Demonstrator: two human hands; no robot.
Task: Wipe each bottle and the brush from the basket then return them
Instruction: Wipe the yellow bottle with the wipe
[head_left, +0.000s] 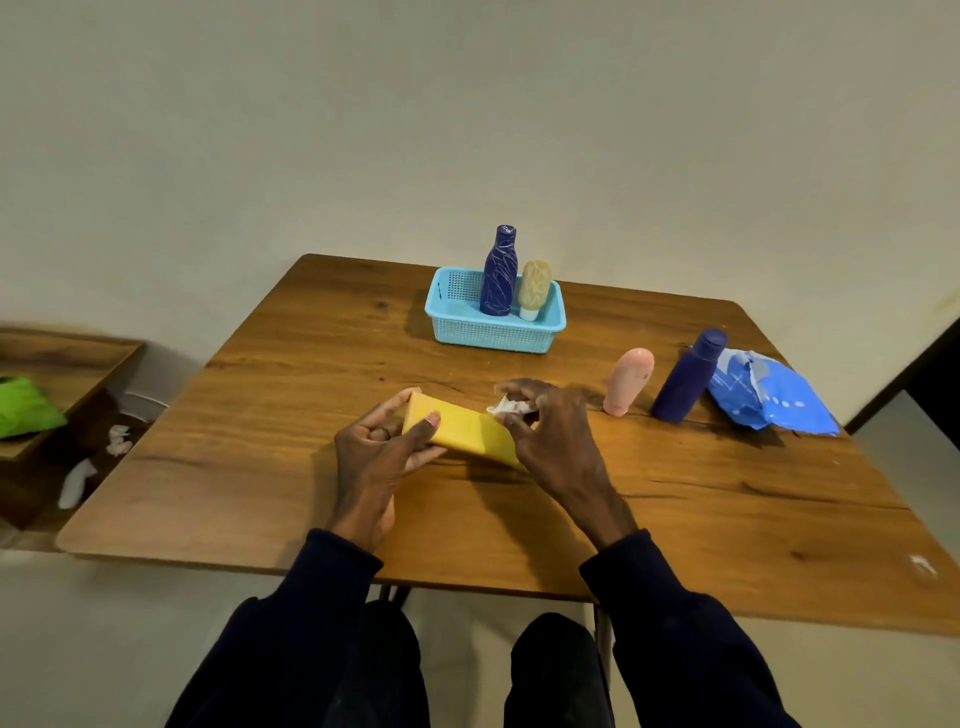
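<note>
In front of the basket (493, 339), the left hand (371, 460) is curling round and gripping one end of the yellow brush (464, 428), while the right hand (558, 444) is pinching a white wipe (508, 406) against its other end. A blue bottle (498, 275) is standing inside the basket.

Left hand (382, 447) grips yellow bottle (462, 428); right hand (545, 431) pinches white wipe (511, 405).

Your wooden table (727, 519) holds a blue basket (493, 338), centre frame. At right sit a pink bottle (628, 382), navy bottle (688, 376), blue packet (769, 395).
</note>
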